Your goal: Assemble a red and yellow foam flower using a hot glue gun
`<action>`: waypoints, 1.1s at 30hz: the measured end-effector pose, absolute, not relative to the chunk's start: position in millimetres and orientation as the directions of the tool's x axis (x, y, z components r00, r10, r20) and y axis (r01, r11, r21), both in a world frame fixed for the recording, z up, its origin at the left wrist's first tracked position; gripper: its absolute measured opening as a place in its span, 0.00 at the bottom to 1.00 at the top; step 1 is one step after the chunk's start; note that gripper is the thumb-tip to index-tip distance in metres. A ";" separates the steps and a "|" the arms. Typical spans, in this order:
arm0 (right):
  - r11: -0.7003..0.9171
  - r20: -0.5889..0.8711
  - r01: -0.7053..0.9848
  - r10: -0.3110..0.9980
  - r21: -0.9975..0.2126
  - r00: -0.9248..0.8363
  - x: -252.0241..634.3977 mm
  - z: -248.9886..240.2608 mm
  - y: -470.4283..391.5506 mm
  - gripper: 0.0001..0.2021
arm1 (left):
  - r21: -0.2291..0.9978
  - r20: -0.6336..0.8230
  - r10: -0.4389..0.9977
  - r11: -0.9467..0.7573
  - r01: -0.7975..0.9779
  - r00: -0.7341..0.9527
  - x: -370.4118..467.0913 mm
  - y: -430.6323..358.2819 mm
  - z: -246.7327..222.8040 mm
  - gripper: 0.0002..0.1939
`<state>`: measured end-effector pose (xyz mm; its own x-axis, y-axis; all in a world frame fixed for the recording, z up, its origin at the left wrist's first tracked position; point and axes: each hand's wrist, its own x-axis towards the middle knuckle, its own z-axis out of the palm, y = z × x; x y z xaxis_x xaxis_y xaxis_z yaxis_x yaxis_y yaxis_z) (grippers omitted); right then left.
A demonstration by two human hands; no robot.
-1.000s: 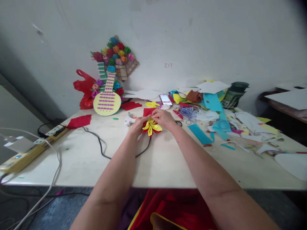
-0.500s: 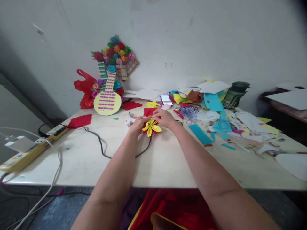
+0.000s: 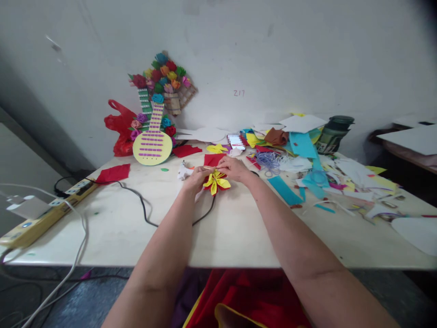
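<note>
the left hand (image 3: pixel 197 177) and right hand (image 3: pixel 235 170) pinch the yellow-and-red flower (image 3: pixel 215 182) between them (a red sheet (image 3: pixel 214 159) lies just beyond).

Across the lap, a bright red garment (image 3: pixel 262 296) is worn, its cloth broken by soft folds. Its left side is edged with a narrow yellow trim (image 3: pixel 193 309), and lower down a brownish patch (image 3: pixel 230 320) is framed by a curved yellow border (image 3: pixel 216 310). Beside it, dark purple cloth (image 3: pixel 184 291) is partly seen. Both forearms (image 3: pixel 174 228) are bared, as are the left hand (image 3: pixel 198 177) and the right hand (image 3: pixel 235 170)
</note>
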<state>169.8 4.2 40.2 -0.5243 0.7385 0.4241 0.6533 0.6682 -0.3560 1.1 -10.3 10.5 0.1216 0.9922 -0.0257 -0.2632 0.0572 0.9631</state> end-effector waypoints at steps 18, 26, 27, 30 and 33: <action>0.637 0.445 0.754 0.729 -0.161 -0.521 167.4 46.9 -7.8 0.10 | 0.978 0.027 0.980 0.014 -0.206 0.197 -1.5 -8.3 7.4 0.11; 0.654 0.471 0.736 0.711 -0.173 -0.522 167.4 45.1 -6.9 0.10 | 0.961 -0.079 0.988 0.110 -0.255 0.129 2.0 -11.7 12.0 0.13; 0.651 0.470 0.737 0.716 -0.181 -0.517 167.2 45.1 -6.7 0.09 | 0.959 -0.082 0.989 0.111 -0.259 0.122 2.4 -11.6 12.0 0.13; 0.638 0.466 0.738 0.734 -0.220 -0.495 166.1 46.3 -6.9 0.08 | 0.962 -0.063 0.991 0.091 -0.256 0.115 2.4 -10.0 9.9 0.13; 0.619 0.464 0.738 0.754 -0.269 -0.464 164.4 48.8 -8.8 0.06 | 0.966 -0.038 0.994 0.063 -0.250 0.102 1.3 -6.9 6.0 0.13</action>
<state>164.4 -8.8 48.8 -0.4645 0.7545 0.4637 0.7375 0.6194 -0.2691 1.3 -6.9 6.0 0.1018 0.9941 -0.0383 -0.2502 0.0628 0.9661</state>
